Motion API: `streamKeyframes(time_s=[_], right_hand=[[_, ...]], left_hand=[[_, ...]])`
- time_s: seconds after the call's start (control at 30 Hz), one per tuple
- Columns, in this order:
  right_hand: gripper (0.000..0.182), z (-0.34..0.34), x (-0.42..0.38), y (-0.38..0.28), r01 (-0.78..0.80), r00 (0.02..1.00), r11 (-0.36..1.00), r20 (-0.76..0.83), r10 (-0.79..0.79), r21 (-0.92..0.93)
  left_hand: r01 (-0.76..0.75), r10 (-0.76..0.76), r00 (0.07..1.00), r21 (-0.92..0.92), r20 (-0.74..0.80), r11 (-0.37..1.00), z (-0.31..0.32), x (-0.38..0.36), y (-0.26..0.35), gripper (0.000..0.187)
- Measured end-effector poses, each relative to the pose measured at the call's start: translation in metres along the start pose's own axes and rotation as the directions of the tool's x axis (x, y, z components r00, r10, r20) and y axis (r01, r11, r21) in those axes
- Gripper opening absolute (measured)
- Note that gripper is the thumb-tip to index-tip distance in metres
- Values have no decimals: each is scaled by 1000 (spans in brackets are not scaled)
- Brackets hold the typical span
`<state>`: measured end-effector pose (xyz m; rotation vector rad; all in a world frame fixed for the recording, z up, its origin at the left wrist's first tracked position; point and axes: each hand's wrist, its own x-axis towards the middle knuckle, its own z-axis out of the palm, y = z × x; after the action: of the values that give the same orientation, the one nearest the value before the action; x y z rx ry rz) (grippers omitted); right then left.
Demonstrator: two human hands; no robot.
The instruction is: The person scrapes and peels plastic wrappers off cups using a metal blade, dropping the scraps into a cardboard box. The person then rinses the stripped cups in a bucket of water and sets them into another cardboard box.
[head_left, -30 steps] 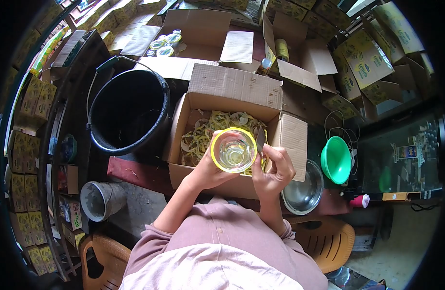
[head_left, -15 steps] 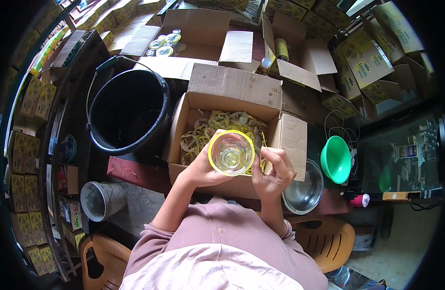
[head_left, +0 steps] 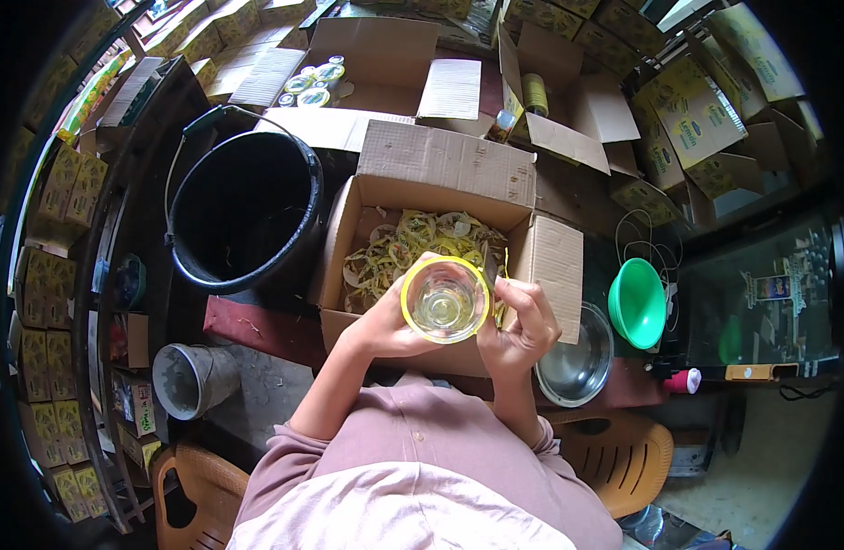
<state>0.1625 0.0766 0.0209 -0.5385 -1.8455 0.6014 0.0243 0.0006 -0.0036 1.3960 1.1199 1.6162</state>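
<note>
My left hand (head_left: 390, 323) is wrapped round a clear cup (head_left: 443, 307) with a bright yellow rim, its open mouth facing up at me. Close against the cup's right side, my right hand (head_left: 520, 328) is closed with the fingers bent. A thin grey blade, apparently a small knife (head_left: 489, 267), sticks up from that hand beside the rim. A narrow yellow strip (head_left: 506, 266) shows near the fingers. Below both hands stands an open cardboard box (head_left: 445, 188) holding a tangle of yellow and whitish strips (head_left: 422, 238).
To the left are a large black bucket (head_left: 179, 225) and a smaller grey bucket (head_left: 179, 385). Green bowls (head_left: 637, 302) and a clear basin (head_left: 573, 371) lie to the right. Behind, one open carton (head_left: 376, 46) contains several lidded cups (head_left: 314, 82). An orange chair (head_left: 623, 458) is beside me.
The cup has shifted slightly down and to the right in my left hand. More of the grey blade shows beside the rim; my right hand has hardly moved.
</note>
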Motion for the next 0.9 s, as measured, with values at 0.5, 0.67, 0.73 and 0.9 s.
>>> streamKeyframes(time_s=[0.5,0.67,0.73,0.9], right_hand=[[18,-1,-1,-9,-50,998,998,-40,52,44],[19,2,-3,-15,-32,999,999,-9,32,34],[20,3,-5,-15,-19,1000,999,-8,19,38],[21,3,-4,-14,-4,1000,999,3,4,-34]], left_hand=[[16,-39,994,-221,-100,975,3,0,-4,68],[11,-24,996,-160,-82,987,1,1,0,68],[20,-34,995,-150,-97,988,1,0,-3,68],[-18,13,997,-82,-70,997,-1,0,-5,66]])
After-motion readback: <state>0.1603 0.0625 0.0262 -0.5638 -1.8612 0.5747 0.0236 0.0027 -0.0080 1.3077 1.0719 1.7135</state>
